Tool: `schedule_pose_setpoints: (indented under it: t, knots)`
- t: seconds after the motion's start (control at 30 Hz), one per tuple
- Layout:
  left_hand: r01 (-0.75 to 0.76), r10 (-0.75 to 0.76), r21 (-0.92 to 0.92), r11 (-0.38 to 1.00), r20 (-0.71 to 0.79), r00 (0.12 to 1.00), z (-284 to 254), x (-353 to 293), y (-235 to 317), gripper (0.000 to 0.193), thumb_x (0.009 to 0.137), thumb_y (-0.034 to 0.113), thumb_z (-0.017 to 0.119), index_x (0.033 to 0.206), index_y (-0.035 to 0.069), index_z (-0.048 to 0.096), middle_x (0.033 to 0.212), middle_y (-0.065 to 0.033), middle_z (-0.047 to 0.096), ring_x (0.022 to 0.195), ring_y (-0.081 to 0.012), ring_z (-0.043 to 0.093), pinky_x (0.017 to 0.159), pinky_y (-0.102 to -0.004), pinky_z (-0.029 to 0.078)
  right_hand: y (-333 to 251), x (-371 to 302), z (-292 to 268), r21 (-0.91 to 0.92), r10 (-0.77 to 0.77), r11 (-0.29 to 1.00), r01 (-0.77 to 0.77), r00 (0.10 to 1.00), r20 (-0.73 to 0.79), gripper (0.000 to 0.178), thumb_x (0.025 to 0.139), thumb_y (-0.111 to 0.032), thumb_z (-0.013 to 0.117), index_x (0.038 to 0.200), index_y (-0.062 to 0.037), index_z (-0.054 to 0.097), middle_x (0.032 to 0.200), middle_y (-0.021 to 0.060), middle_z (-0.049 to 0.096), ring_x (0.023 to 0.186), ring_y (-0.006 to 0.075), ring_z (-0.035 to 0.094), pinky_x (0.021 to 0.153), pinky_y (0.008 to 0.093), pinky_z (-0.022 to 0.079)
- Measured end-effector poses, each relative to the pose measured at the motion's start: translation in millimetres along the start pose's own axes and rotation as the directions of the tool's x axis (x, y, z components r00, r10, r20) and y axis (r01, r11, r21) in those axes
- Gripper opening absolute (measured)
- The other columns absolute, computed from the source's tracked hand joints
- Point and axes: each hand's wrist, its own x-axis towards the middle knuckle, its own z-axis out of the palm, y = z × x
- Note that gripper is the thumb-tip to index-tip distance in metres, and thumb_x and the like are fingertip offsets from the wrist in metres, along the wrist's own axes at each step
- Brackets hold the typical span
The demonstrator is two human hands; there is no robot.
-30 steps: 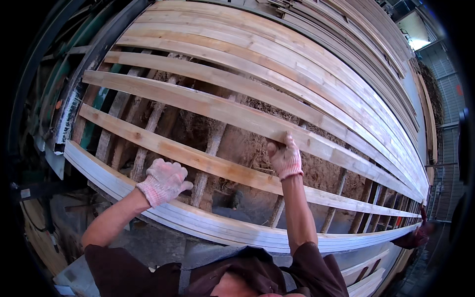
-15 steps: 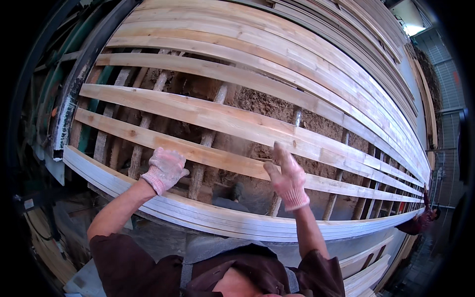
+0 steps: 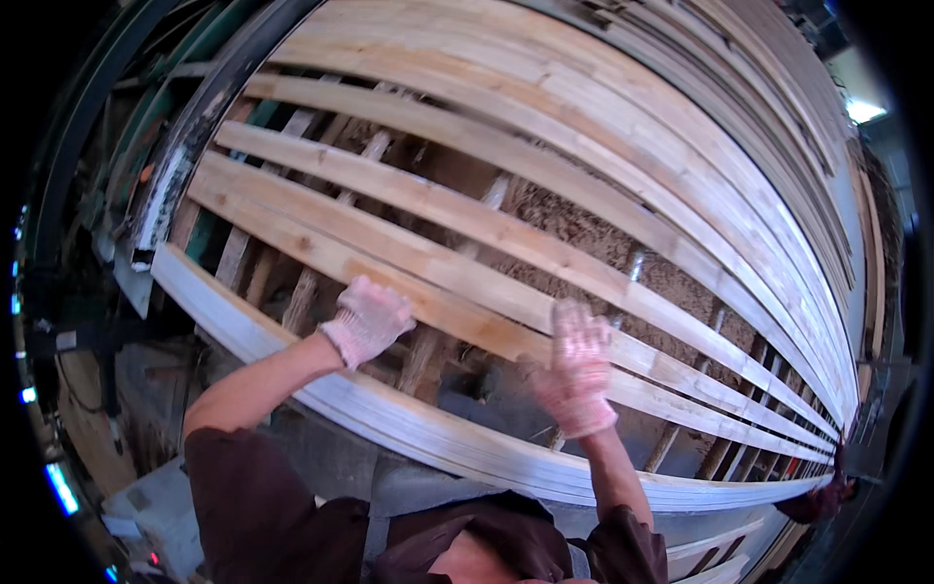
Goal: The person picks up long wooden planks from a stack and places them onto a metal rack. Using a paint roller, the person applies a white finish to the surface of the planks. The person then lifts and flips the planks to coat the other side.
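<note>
My left hand [image 3: 372, 319], in a pinkish knitted glove, has its fingers bent over the near edge of a pale wooden plank [image 3: 457, 319]. My right hand [image 3: 580, 372], gloved alike, lies across that plank with its fingers stretched out. The fingertips reach a second plank [image 3: 409, 248] lying alongside. Beyond a gap runs a third plank [image 3: 428, 198], spaced from its neighbours. Closest to my body, a stack of planks with whitish sides [image 3: 409, 419] curves along the near side. My left thumb is partly hidden.
Rough bars [image 3: 302, 297] cross beneath the planks, over brown debris [image 3: 564, 214]. Many planks lie side by side [image 3: 545, 88] farther off. A dark metal rail [image 3: 190, 161] bounds the left end. Another person in dark red [image 3: 812, 501] stands at the far right end.
The nearest loose plank has shifted away from me against the one beyond it, and a gap has opened past that pair. Both hands have moved with it; the view has tilted.
</note>
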Motion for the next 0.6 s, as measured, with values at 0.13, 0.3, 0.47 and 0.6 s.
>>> schedule_pose_setpoints:
  t: [0.13,0.3,0.47,0.6]
  knots:
    - [-0.062,0.071,0.149,0.987,-0.056,0.996,9.7,6.6,-12.4,0.02,0.086,0.034,0.067,0.072,0.019,0.07,0.065,-0.0017,0.067,0.066,-0.0227,0.07,0.058,-0.0425,0.043,-4.5,-3.3,-26.0,0.119,-0.033,0.992,0.048,0.991,-0.132,0.081,0.079,-0.03,0.083,0.147,0.0007,0.052,0.148,0.0229,0.057,0.138,0.0413,0.053,0.119,0.055,0.035]
    - [0.057,-0.032,0.154,0.986,-0.163,0.986,32.3,80.8,-38.4,0.018,0.084,0.031,0.067,0.073,0.017,0.068,0.065,-0.0024,0.064,0.061,-0.0228,0.065,0.056,-0.0421,0.043,-10.5,-21.7,4.9,0.131,-0.03,0.99,0.047,0.991,-0.128,0.072,0.077,-0.019,0.081,0.142,-0.0006,0.056,0.138,0.0201,0.063,0.129,0.0393,0.06,0.111,0.0522,0.044]
    - [0.233,-0.231,0.017,0.972,-0.078,0.97,-12.3,131.3,-42.1,0.016,0.087,0.028,0.066,0.081,0.017,0.076,0.079,-0.0052,0.076,0.075,-0.0242,0.074,0.064,-0.045,0.051,-31.1,-8.0,18.1,0.164,-0.103,0.981,0.106,0.994,-0.026,0.064,0.078,-0.02,0.08,0.137,-0.0049,0.06,0.132,0.017,0.067,0.123,0.037,0.063,0.106,0.0499,0.049]
    - [0.451,-0.48,-0.276,0.849,-0.044,0.876,0.4,121.1,-24.7,0.022,0.09,0.03,0.067,0.097,0.015,0.082,0.093,-0.0094,0.08,0.086,-0.0296,0.078,0.074,-0.0479,0.058,-52.4,-10.7,13.0,0.168,-0.083,0.984,0.057,0.984,0.155,0.058,0.084,-0.026,0.077,0.137,-0.0065,0.063,0.13,0.0175,0.069,0.122,0.0346,0.065,0.105,0.0461,0.051]
